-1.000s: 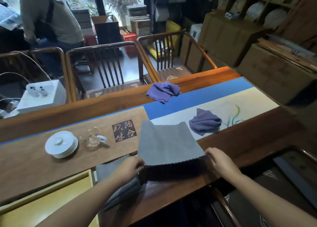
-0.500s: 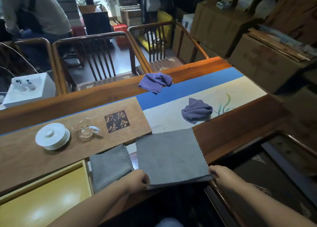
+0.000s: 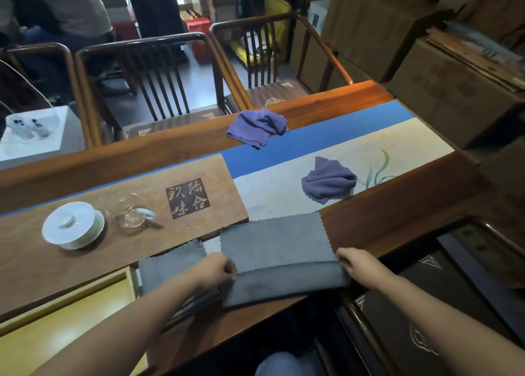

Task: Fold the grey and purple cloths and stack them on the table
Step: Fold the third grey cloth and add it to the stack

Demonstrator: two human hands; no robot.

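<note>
A grey cloth [image 3: 277, 242] lies flat near the table's front edge, its near edge lifted and turned over toward the far side. My left hand [image 3: 217, 269] pinches the left corner of that turned edge, and my right hand [image 3: 358, 265] pinches the right corner. A second grey cloth [image 3: 167, 263] lies to the left, partly under my left wrist. One crumpled purple cloth [image 3: 329, 181] sits on the cream mat to the right. Another crumpled purple cloth [image 3: 257, 127] lies at the table's far edge.
A white lidded cup [image 3: 72, 225] and a glass pitcher [image 3: 127, 212] stand on the wooden board at left. A yellow tray [image 3: 59, 327] is at the near left. Wooden chairs [image 3: 147, 71] line the far side, with a person [image 3: 56, 12] behind. Cardboard boxes [image 3: 454, 86] stand at right.
The grey cloth went from held up over the table to laid flat. Both hands now turn its near edge over toward the far side.
</note>
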